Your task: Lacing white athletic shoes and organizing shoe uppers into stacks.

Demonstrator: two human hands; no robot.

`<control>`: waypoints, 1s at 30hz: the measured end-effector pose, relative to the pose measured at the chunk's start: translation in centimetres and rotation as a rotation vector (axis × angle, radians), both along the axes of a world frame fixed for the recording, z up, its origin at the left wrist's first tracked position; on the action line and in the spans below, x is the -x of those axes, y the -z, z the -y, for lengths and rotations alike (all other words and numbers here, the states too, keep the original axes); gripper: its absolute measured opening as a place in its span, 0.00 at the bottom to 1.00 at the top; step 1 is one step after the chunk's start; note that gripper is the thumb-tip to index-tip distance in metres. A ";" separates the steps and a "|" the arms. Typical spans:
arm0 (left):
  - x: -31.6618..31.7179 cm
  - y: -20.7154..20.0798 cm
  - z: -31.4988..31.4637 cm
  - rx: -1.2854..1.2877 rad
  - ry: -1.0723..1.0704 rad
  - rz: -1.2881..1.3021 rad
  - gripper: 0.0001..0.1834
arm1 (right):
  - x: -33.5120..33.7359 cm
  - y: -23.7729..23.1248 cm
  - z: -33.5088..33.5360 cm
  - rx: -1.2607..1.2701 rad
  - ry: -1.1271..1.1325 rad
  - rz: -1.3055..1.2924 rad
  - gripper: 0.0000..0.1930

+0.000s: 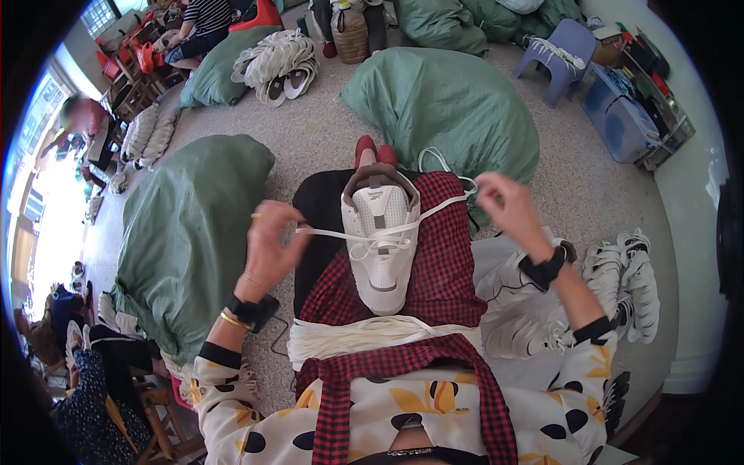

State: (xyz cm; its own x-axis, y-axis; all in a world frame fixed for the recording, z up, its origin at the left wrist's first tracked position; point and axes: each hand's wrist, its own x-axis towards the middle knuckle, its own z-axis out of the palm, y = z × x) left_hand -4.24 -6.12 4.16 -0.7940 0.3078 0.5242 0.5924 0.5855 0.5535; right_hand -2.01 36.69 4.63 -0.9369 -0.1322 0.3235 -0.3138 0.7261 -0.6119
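A white sneaker (385,275) with a grey-brown collar lies on my lap, its toe toward me. A white shoelace (333,233) runs through its upper eyelets and stretches out to both sides. My left hand (271,242) pinches one end of the lace, left of the shoe. Raised at the right, my right hand (508,211) is closed at the fingertips on the other side of the lace, whose loose tail loops beyond it. Across my lap, nearer my body, lies a thick bundle of white shoelaces (380,339) on a red-and-black checked apron (446,271).
Large green sacks (194,225) stand to the left and ahead (449,101). At my right are several laced white sneakers (639,287). Farther off are a purple chair (558,62), a blue plastic bin (620,112) and a shoe pile (275,62). Other people sit at the left.
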 end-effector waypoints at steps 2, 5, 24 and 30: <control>-2.3 -2.0 -3.5 0.102 0.266 -0.014 0.18 | -1.6 -0.2 4.4 0.068 -0.288 -0.033 0.16; -3.2 -2.4 -5.7 0.233 0.329 0.114 0.15 | -2.3 0.2 8.6 0.073 -0.494 -0.124 0.14; -1.7 0.1 -5.8 -0.307 0.243 0.680 0.10 | -0.9 1.9 11.0 -0.037 -0.418 -0.362 0.12; -2.8 -0.8 -6.7 -0.300 0.086 0.470 0.08 | -1.5 1.5 11.1 -0.045 -0.398 -0.308 0.19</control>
State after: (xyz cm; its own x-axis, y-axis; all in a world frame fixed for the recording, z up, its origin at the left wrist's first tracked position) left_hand -1.41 0.56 5.01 -0.9419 0.2740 0.1944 0.2804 0.3225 0.9041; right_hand -0.50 25.64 3.11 -0.6728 -0.4797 0.5632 -0.7328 0.5368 -0.4181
